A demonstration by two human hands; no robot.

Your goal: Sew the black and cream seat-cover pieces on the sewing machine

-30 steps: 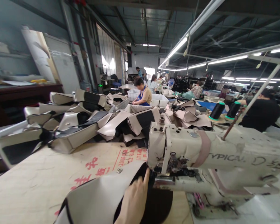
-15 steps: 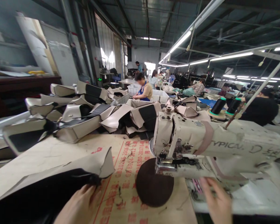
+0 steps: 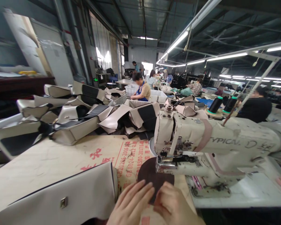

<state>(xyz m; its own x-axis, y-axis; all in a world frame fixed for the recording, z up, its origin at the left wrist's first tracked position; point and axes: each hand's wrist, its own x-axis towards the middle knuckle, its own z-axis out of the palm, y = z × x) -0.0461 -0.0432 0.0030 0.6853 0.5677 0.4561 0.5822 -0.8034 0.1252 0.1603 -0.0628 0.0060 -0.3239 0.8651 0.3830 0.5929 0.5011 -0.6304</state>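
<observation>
My left hand point(image 3: 132, 201) lies with fingers stretched out, its tips over the near left part of a dark brown round pad point(image 3: 147, 170). Close beside it, my right hand point(image 3: 174, 203) is closed, thumb and fingers drawn together at the pad's near edge; whatever is between them is hidden. The pad sits under the head of a white sewing machine point(image 3: 184, 134), at the machine's left end. Left of my hands rests a beige bag point(image 3: 89, 190) with a small metal clasp point(image 3: 63, 202) on its side, partly cut off by the frame.
Beige and black bags point(image 3: 84, 122) are heaped behind the wooden board point(image 3: 103, 143) with red print. Two black thread cones point(image 3: 214, 104) stand behind the machine. A person point(image 3: 142, 89) works beyond the heap, and another person in black point(image 3: 256, 106) sits at the right.
My left hand has let go of the bag and moved right to the pad. My right hand has come left from the machine bed. The bag has turned, showing its clasp side.
</observation>
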